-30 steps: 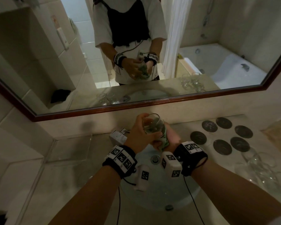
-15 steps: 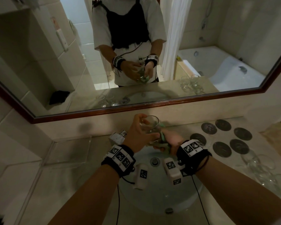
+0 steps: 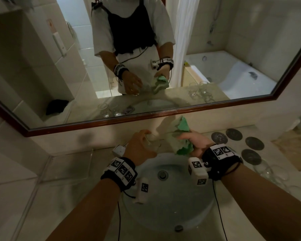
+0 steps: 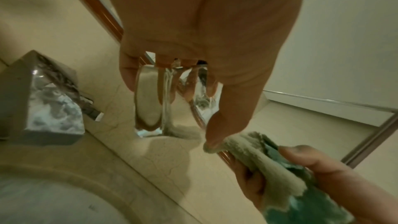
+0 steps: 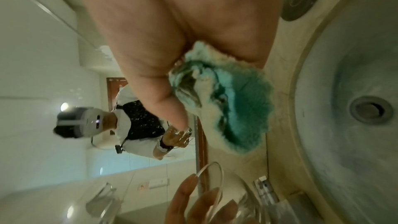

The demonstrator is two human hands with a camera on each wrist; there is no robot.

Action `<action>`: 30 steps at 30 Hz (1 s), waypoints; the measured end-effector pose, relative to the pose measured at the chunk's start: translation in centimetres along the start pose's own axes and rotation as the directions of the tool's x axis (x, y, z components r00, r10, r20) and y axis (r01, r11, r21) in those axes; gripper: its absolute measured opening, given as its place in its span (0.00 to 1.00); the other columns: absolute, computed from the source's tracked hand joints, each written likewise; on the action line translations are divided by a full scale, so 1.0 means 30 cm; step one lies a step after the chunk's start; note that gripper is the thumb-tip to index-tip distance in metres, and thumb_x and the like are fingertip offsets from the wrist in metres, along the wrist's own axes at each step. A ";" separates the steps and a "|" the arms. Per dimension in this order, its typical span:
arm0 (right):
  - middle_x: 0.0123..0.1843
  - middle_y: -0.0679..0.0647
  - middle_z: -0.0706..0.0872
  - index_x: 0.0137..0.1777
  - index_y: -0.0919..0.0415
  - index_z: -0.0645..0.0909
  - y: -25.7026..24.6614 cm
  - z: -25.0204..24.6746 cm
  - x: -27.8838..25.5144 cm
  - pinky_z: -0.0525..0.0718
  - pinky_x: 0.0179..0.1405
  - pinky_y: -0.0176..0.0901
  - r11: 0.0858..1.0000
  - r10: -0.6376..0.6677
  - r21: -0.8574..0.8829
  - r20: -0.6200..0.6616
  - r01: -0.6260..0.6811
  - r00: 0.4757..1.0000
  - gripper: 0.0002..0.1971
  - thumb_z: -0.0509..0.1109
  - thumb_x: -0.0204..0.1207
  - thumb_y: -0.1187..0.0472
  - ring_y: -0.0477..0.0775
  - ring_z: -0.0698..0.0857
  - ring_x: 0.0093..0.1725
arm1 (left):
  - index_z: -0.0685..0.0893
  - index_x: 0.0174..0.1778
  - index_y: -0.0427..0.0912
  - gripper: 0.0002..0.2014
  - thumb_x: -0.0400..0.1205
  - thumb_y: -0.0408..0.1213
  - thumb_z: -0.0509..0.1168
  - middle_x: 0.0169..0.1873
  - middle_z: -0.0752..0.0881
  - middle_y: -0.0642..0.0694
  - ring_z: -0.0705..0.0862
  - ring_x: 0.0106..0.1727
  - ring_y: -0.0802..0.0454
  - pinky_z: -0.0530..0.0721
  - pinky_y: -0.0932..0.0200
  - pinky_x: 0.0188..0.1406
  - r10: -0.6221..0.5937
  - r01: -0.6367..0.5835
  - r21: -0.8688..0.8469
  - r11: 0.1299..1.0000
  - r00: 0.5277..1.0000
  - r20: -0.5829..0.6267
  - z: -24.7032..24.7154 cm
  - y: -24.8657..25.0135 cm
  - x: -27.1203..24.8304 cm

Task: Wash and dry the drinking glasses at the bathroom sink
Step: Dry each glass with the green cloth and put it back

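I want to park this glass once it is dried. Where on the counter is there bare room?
Bare stone lies left of the round white sink basin, in front of the small grey patterned box. Right of the basin is crowded: dark round coasters at the back, clear glasses in front. The left hand holds the clear drinking glass; the right hand holds the green cloth.

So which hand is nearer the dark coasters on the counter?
Right. The right hand, gripping the green cloth, is beside the coasters; the left hand holds the glass farther left.
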State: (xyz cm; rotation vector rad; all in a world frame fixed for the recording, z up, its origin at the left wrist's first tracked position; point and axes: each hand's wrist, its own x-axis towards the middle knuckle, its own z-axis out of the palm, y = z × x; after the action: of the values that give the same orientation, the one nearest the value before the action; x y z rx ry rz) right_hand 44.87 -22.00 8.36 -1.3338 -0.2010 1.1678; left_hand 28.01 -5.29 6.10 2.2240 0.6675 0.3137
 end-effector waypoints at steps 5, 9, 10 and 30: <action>0.54 0.61 0.89 0.61 0.58 0.81 -0.014 0.008 -0.013 0.85 0.60 0.63 0.930 -0.094 -0.361 -0.061 0.066 0.994 0.22 0.70 0.70 0.79 0.64 0.88 0.55 | 0.71 0.73 0.52 0.43 0.61 0.43 0.82 0.60 0.76 0.48 0.79 0.60 0.49 0.82 0.51 0.58 -0.037 0.018 0.242 0.970 0.997 0.071 -0.004 0.003 0.007; 0.52 0.59 0.92 0.56 0.57 0.89 -0.020 0.043 -0.003 0.84 0.64 0.63 0.824 -0.100 -0.563 -0.022 0.071 0.995 0.18 0.78 0.64 0.67 0.63 0.89 0.54 | 0.69 0.74 0.56 0.44 0.62 0.45 0.80 0.63 0.76 0.48 0.79 0.63 0.44 0.82 0.44 0.62 -0.053 0.014 0.363 0.932 0.994 0.099 -0.006 0.018 0.005; 0.50 0.58 0.93 0.53 0.58 0.90 -0.018 0.052 0.004 0.85 0.64 0.62 0.809 -0.100 -0.584 -0.017 0.072 0.995 0.17 0.79 0.62 0.64 0.63 0.90 0.54 | 0.69 0.75 0.56 0.44 0.62 0.44 0.81 0.64 0.75 0.47 0.78 0.63 0.43 0.81 0.43 0.62 -0.049 0.006 0.375 0.927 0.993 0.104 -0.005 0.021 0.005; 0.80 0.56 0.72 0.86 0.43 0.55 -0.004 0.205 0.030 0.85 0.62 0.50 0.893 0.100 -0.448 0.112 -0.040 0.989 0.54 0.83 0.63 0.58 0.60 0.78 0.73 | 0.72 0.73 0.51 0.45 0.60 0.44 0.83 0.63 0.81 0.49 0.80 0.61 0.49 0.80 0.51 0.60 0.163 -0.192 0.250 0.949 0.978 0.131 -0.006 0.076 -0.018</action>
State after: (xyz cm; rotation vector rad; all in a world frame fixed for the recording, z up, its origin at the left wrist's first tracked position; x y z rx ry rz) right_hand 41.03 -17.36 9.93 -1.6738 -0.5484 1.3233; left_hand 28.33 -6.76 7.93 2.5409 0.4713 0.2000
